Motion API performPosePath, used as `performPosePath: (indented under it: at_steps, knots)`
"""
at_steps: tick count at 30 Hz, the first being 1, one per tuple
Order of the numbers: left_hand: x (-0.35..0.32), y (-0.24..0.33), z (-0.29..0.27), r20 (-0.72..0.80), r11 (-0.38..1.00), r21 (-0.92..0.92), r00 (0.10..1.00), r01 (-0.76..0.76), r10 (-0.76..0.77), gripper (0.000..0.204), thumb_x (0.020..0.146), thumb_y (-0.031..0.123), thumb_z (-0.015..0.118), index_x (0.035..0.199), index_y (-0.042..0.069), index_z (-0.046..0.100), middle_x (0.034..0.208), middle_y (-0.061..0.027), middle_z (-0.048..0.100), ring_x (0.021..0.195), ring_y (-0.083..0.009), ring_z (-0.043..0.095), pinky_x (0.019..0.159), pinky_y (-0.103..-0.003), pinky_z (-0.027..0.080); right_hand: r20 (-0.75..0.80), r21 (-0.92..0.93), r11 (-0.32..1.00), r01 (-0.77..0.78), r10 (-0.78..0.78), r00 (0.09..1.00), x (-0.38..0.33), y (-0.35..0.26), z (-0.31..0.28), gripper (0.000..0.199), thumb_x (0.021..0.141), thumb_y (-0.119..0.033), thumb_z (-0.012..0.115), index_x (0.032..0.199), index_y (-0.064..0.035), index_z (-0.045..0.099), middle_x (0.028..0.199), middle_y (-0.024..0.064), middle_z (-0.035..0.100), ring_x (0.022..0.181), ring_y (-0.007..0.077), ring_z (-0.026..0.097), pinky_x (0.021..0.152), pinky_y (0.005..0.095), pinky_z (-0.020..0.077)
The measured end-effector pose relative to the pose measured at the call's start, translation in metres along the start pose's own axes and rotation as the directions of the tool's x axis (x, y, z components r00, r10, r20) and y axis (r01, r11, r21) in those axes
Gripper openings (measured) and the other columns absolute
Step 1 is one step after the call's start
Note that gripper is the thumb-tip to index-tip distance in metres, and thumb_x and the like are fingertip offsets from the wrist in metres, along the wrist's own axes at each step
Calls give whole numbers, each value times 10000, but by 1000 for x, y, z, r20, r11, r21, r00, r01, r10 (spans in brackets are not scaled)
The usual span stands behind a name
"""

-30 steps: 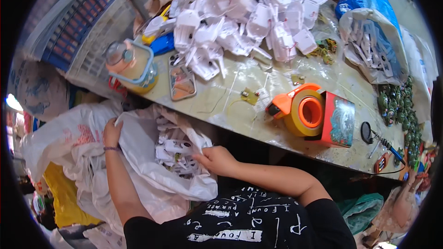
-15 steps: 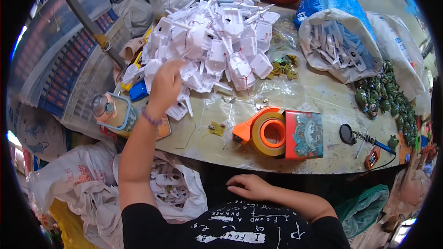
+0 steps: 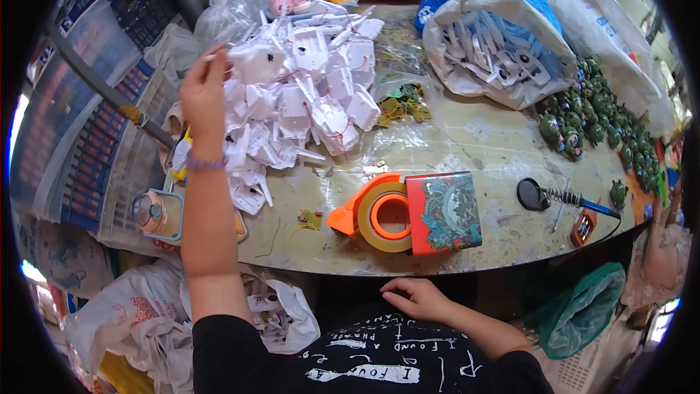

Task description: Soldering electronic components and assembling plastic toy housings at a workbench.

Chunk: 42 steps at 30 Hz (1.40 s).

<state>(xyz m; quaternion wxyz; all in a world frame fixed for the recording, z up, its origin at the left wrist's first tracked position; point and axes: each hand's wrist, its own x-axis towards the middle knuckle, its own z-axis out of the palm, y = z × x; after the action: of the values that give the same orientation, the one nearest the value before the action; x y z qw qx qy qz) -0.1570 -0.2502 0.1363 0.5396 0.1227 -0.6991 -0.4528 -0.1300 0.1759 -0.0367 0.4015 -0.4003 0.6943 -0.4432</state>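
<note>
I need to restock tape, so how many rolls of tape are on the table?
1. A single tape roll sits in an orange dispenser near the table's front edge, beside a red patterned box. More could be hidden under the white parts or bags.

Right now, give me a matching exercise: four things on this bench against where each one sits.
Things:
1. heap of white plastic parts
2. orange tape dispenser
3. pile of small green figures
4. black-headed soldering iron

Places:
A. bench's right edge
B. front middle, beside a patterned red box
C. under the left hand
D. right of the box

Pairs: 1-C, 2-B, 3-A, 4-D
</note>
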Motion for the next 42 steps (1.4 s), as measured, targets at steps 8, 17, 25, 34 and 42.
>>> performPosePath:
  at_steps: [8, 17, 25, 34, 42]
  knots:
    - [-187, 109, -7, 776, 693, -80, 392, -716, 494, 241, 748, 89, 693, 987, 89, 727, 991, -64, 657, 863, -213, 660, 739, -322, 559, 56, -75, 972, 224, -220, 974, -11, -24, -31, 234, 904, -235, 626, 1039, -45, 648, 957, 114, 664, 866, 271, 652, 758, 349, 522]
    - [-255, 76, 36, 785, 768, -96, 425, -634, 450, 380, 721, 240, 790, 1032, 53, 678, 1063, -81, 645, 897, -235, 634, 729, -341, 524, 19, -73, 940, 333, -332, 943, -29, -35, -42, 166, 858, -147, 683, 990, -50, 663, 885, 95, 660, 805, 260, 648, 699, 338, 512]
    - [-250, 55, 11, 561, 897, 160, 785, -412, 261, 478, 889, 408, 589, 1139, 1, 605, 1102, -161, 587, 1021, -348, 549, 893, -453, 435, -547, -171, 941, 294, -338, 766, -2, -83, -148, 88, 855, -68, 648, 913, -5, 665, 824, 62, 675, 744, 121, 618, 689, 265, 487]
    - [-302, 9, -13, 419, 851, 439, 904, -289, 90, 498, 922, 295, 523, 1294, -22, 424, 1267, -208, 469, 1165, -374, 450, 1020, -485, 338, -135, -498, 838, 224, -330, 934, 138, -70, -239, 177, 853, -140, 627, 967, -7, 652, 885, 134, 676, 791, 247, 648, 716, 349, 505]
    - [-304, 9, -16, 385, 855, 431, 916, -288, 115, 447, 923, 252, 506, 1275, -8, 421, 1255, -196, 486, 1154, -365, 471, 1020, -483, 349, -619, -580, 810, -87, -368, 694, 186, -23, -271, 149, 825, -126, 618, 915, -14, 657, 884, 154, 677, 786, 323, 641, 694, 384, 507]
